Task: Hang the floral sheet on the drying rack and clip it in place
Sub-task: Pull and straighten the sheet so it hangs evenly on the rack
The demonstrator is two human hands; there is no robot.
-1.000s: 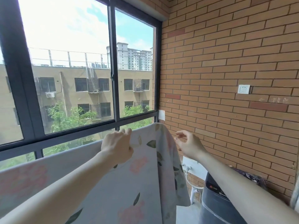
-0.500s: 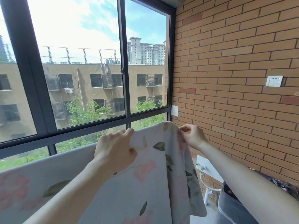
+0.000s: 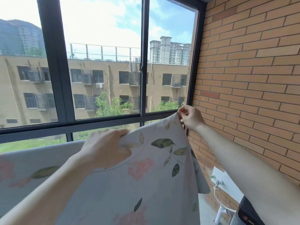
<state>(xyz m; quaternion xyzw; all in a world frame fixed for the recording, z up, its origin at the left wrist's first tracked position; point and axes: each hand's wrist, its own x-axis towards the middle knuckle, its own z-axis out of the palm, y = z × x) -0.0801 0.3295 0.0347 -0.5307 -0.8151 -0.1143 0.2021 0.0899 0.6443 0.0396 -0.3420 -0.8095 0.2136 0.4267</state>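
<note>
The floral sheet (image 3: pixel 146 181), white with pink flowers and green leaves, hangs across the lower half of the view, its top edge running from the left border up to the right. My left hand (image 3: pixel 106 148) grips a bunched fold at that top edge. My right hand (image 3: pixel 190 117) pinches the sheet's raised right corner, close to the brick wall. The drying rack is hidden under the cloth. No clip is in view.
A big dark-framed window (image 3: pixel 142 65) stands straight ahead. A brick wall (image 3: pixel 253 82) closes the right side. Low on the right are a white wall plate with a tap (image 3: pixel 218 182), a hose and the dark top of a machine (image 3: pixel 246 211).
My right hand went from hovering open beside the corner to pinching it, then lifted it higher. My left hand kept its grip. My view turned left and upward.
</note>
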